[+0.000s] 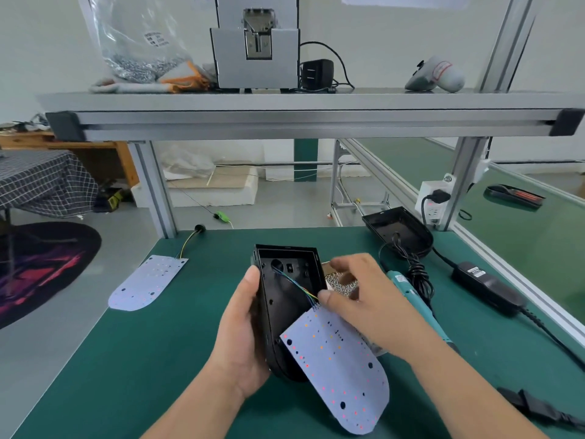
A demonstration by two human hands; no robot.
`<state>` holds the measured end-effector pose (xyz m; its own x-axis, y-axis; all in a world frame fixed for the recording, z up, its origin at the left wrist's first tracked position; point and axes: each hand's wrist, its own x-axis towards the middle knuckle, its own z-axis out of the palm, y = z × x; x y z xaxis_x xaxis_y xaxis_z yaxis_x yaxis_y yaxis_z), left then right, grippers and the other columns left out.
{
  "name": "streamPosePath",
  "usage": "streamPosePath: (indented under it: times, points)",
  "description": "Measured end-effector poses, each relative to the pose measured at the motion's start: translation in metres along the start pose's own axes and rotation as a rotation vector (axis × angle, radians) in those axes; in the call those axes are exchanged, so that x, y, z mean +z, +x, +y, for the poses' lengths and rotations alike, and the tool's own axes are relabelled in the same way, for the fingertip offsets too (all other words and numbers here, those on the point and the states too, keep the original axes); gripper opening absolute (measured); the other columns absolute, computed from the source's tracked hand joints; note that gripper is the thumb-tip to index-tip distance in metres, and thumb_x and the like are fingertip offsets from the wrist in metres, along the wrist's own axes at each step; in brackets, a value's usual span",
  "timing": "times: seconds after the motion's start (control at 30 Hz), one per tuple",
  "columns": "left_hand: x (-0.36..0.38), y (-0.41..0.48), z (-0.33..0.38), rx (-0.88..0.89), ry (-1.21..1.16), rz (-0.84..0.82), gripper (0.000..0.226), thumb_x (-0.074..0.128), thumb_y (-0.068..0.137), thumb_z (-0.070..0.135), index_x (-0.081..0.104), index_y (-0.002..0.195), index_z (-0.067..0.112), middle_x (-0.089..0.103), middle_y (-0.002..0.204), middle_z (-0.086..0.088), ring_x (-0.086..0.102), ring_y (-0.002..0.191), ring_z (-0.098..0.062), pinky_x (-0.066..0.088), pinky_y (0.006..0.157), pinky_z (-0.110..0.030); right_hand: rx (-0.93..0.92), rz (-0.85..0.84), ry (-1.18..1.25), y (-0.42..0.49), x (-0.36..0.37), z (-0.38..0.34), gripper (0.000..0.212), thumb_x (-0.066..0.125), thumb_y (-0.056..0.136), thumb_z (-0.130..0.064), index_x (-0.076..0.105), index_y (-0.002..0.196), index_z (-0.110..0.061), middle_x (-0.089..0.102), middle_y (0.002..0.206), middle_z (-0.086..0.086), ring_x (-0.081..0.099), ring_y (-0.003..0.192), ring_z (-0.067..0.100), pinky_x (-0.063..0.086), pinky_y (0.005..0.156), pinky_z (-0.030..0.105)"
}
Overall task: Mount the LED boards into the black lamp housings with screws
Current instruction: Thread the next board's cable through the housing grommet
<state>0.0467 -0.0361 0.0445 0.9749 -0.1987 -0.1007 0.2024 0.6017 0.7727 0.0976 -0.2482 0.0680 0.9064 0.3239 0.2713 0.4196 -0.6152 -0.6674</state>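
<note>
The housing (pixel 286 299) is held up over the middle of the table (pixel 126 359), open side to the camera. Left of the housing a second board (pixel 145 283) lies flat with a yellow lead running off its far end. Beyond and right of the housing a second housing (pixel 399 229) sits open side up with a black cable coiled at its near edge. Just right of the housing lies a teal screwdriver (pixel 408 289), partly covered by the right forearm, and farther right a black adapter (pixel 487 283). A tray of screws (pixel 343 285) sits close behind the housing's right wall, mostly hidden by the right hand (pixel 357 299). High above the housing a shelf (pixel 300 103) carries a grey feeder (pixel 256 49) and a clear bag (pixel 139 42) of screws.

The left hand (pixel 243 337) grips the housing by its left wall, thumb along the rim and fingers hidden behind. The board (pixel 342 372) hangs tilted off the housing's near right side, LED face up, overlapping the rounded end. Thin wires (pixel 297 285) run from a hole inside the housing to the board's upper edge. The right hand reaches over that edge, thumb tip touching where the wires meet the board. Its fingers are curled, and whether they pinch anything cannot be told.
</note>
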Motion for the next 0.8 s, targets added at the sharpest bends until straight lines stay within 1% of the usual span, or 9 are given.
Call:
streamPosePath:
  times: [0.1,0.2,0.3,0.4,0.47,0.53,0.6,0.67,0.8]
  points:
    - [-0.003,0.001,-0.002,-0.004,0.038,0.069,0.092,0.077,0.073,0.079,0.071,0.137,0.013,0.067,0.143,-0.02,0.066,0.131,-0.04,0.052,0.112,-0.052,0.046,-0.215,-0.234,-0.006,-0.015,0.016,0.06,0.065,0.091,-0.068,0.052,0.143,-0.04,0.06,0.117,-0.024,0.052,0.098,-0.017,0.039,0.079,0.011]
    - [-0.005,0.003,-0.003,0.029,0.077,0.107,0.092,0.081,0.065,0.079,0.075,0.133,0.018,0.07,0.139,-0.016,0.066,0.129,-0.037,0.045,0.114,-0.051,0.129,-0.345,-0.179,-0.008,-0.027,0.019,0.056,0.072,0.086,-0.071,0.054,0.133,-0.047,0.067,0.11,-0.02,0.06,0.087,-0.011,0.044,0.071,0.011]
    - [-0.002,0.004,-0.003,0.028,0.099,0.11,0.089,0.08,0.066,0.081,0.075,0.132,0.021,0.071,0.139,-0.015,0.062,0.121,-0.036,0.041,0.085,-0.04,0.085,-0.352,-0.229,-0.008,-0.028,0.018,0.043,0.075,0.085,-0.066,0.065,0.117,-0.04,0.064,0.107,-0.017,0.06,0.091,-0.003,0.047,0.075,0.016]
    - [-0.004,0.005,-0.004,0.077,0.122,0.032,0.09,0.08,0.063,0.085,0.079,0.122,0.016,0.078,0.114,-0.013,0.07,0.063,-0.024,0.042,0.047,-0.023,0.054,-0.28,-0.168,-0.01,-0.024,0.014,0.027,0.083,0.084,-0.054,0.068,0.094,-0.034,0.058,0.102,-0.017,0.056,0.089,-0.002,0.049,0.074,0.019]
    - [-0.005,0.004,-0.006,0.128,0.181,0.032,0.101,0.085,0.059,0.083,0.074,0.119,0.003,0.076,0.09,-0.014,0.06,0.047,-0.019,0.039,0.04,-0.02,0.09,-0.29,-0.052,-0.01,-0.024,0.015,0.026,0.086,0.084,-0.043,0.066,0.084,-0.026,0.062,0.085,-0.017,0.054,0.071,0.001,0.048,0.067,0.025]
    - [-0.004,0.003,-0.006,0.145,0.222,0.052,0.106,0.09,0.06,0.077,0.068,0.122,-0.005,0.077,0.095,-0.018,0.069,0.059,-0.023,0.048,0.045,-0.024,0.097,-0.31,0.119,-0.009,-0.029,0.017,0.026,0.085,0.09,-0.03,0.064,0.082,-0.017,0.059,0.075,-0.008,0.049,0.066,0.009,0.044,0.063,0.03]
    - [-0.003,0.003,-0.006,0.139,0.217,0.04,0.097,0.087,0.067,0.075,0.072,0.128,0.002,0.078,0.114,-0.02,0.079,0.08,-0.028,0.06,0.054,-0.031,0.104,-0.258,0.364,-0.008,-0.033,0.017,0.023,0.083,0.092,-0.022,0.065,0.081,-0.013,0.056,0.072,0.001,0.045,0.059,0.013,0.039,0.054,0.025]
    - [-0.002,0.003,-0.008,0.143,0.256,0.051,0.088,0.081,0.075,0.076,0.071,0.134,0.01,0.073,0.133,-0.02,0.075,0.114,-0.038,0.066,0.078,-0.049,0.132,-0.158,0.578,-0.008,-0.03,0.015,0.02,0.081,0.094,-0.016,0.07,0.078,-0.017,0.055,0.068,0.002,0.042,0.053,0.013,0.035,0.044,0.023]
    - [0.001,0.002,-0.013,0.175,0.255,0.052,0.086,0.075,0.085,0.072,0.064,0.143,0.009,0.065,0.145,-0.021,0.062,0.135,-0.042,0.05,0.11,-0.067,0.122,-0.041,0.697,-0.007,-0.015,0.01,0.015,0.075,0.097,-0.01,0.074,0.083,-0.015,0.055,0.063,0.004,0.043,0.05,0.014,0.038,0.04,0.024]
